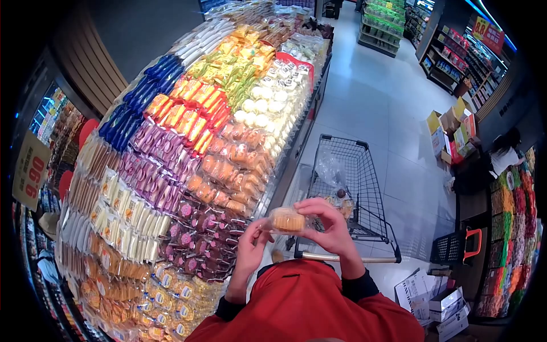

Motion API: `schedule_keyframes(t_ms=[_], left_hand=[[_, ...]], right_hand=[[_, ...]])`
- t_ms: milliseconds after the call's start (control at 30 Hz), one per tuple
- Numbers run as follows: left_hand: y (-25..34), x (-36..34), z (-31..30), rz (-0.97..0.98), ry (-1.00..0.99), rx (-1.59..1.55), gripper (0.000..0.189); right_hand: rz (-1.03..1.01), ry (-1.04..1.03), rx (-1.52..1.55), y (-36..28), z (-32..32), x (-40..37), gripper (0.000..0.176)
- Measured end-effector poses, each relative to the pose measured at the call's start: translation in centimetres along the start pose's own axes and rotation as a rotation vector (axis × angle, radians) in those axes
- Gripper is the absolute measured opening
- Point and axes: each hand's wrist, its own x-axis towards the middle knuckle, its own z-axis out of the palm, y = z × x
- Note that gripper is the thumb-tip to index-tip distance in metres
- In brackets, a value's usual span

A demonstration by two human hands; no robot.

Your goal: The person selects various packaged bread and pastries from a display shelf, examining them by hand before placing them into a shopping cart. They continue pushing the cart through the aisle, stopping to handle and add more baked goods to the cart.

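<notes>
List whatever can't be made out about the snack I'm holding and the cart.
- Snack: head view, wrapper print too small and blurred to read; left hand and right hand cover its ends.
- Cart: head view, near end hidden behind the hands; its contents too small to identify.
- Boxes: head view, print too small to read.

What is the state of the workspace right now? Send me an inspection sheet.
Surface: sloped display packed with rows of wrapped snacks; tiled floor beside it.
Job's things: wrapped pastry held near the shopping cart handle; clear bag with a few items lies in the cart.
Clutter: cardboard boxes on the floor at right; black basket with orange handle.
Hands: left hand and right hand both grip the pastry with the fingers.
Cables: nothing seen.
Surroundings: shop shelves behind; price sign at left.
</notes>
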Motion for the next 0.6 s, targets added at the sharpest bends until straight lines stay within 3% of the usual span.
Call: schedule_keyframes(t_ms=[33,100,167,233,467,533,600], left_hand=[[0.7,0.1,0.7,0.001,-0.003,0.001,0.031],[1.8,0.2,2.2,0.212,0.128,-0.094,0.046],[1.8,0.4,1.2,0.13,0.083,-0.086,0.055],[2.0,0.9,0.3,0.391,-0.077,0.514,0.058],[1.8,1.5,0.3,0.336,-0.099,0.421,0.056],[1.6,1.5,0.8,0.323,-0.014,0.413,0.05],[1.1,1.8,0.7,0.248,-0.055,0.379,0.046]], right_hand=[[-0.052,-0.052,-0.144,-0.3,-0.3,0.0,0.038],[-0.023,-0.092,-0.161,0.0,-0.6,-0.2,0.036],[-0.117,-0.213,-0.222,1.3,-0.8,-0.3,0.035],[-0.12,-0.258,-0.293,1.7,-0.6,-0.4,0.035],[-0.092,-0.234,-0.384,1.7,0.2,0.1,0.044],[-0.075,-0.209,-0.407,1.9,0.4,0.4,0.046],[0.009,-0.138,-0.354,2.9,0.7,0.3,0.049]])
